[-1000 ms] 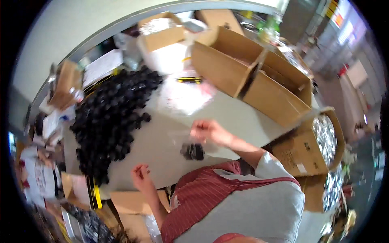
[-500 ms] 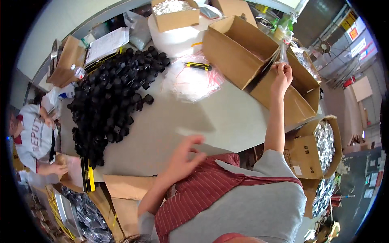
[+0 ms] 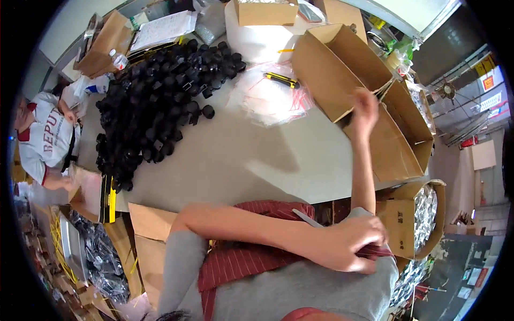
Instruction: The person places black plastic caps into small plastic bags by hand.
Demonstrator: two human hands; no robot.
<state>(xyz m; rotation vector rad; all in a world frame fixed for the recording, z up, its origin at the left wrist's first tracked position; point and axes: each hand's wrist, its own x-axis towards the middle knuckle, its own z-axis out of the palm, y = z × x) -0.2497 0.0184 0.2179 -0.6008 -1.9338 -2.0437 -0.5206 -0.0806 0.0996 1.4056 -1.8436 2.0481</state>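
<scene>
The left hand, between four and five o'clock, has its fingers curled on the strap of a dark-red pinstriped cloth apron. The right hand, at two o'clock, is blurred before two open brown cardboard boxes; whether it holds anything I cannot tell. On the grey table, glossy black rounded pieces heap at ten. Near four, a brown carton bears dark printed characters; past nine, a person's white shirt carries red lettering. At twelve, clear red-edged plastic bags lie under a yellow-and-black knife.
</scene>
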